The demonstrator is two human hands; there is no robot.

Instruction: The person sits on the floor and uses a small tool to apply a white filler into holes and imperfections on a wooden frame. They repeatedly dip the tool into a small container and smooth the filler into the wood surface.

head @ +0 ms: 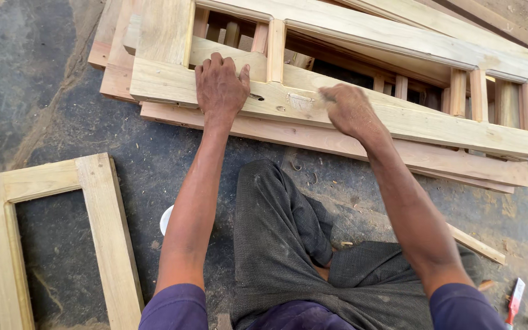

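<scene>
The left hand (220, 85) lies flat, fingers spread, on the wooden frame (398, 119) at the far side. Right hand (348, 109), fingers curled together (contents hidden), presses the frame's near rail beside a pale patch (300, 101).

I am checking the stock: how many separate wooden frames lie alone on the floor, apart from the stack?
1. The single wooden frame lies at lower left on the dark floor, partly cut by the picture edge. The stacked frames under both hands may hide more.
</scene>
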